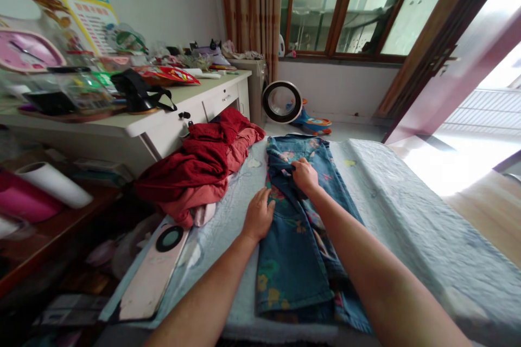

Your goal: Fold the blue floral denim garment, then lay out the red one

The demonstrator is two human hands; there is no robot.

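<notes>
A pair of blue jeans (pixel 293 260) with flower prints lies lengthwise on a pale blue quilted bed cover (pixel 391 200), folded leg over leg. My left hand (pixel 258 216) rests flat on the jeans' left edge, fingers together and stretched out. My right hand (pixel 304 175) sits further up near the crotch, its fingers curled and pinching a fold of the denim.
A heap of red and pink clothes (pixel 199 168) lies left of the jeans. A pink phone (pixel 152 274) rests on the bed's left edge. A cluttered white desk (pixel 134 127) stands at the left, a round fan (pixel 282 102) on the floor beyond, an open door (pixel 459 59) at the right.
</notes>
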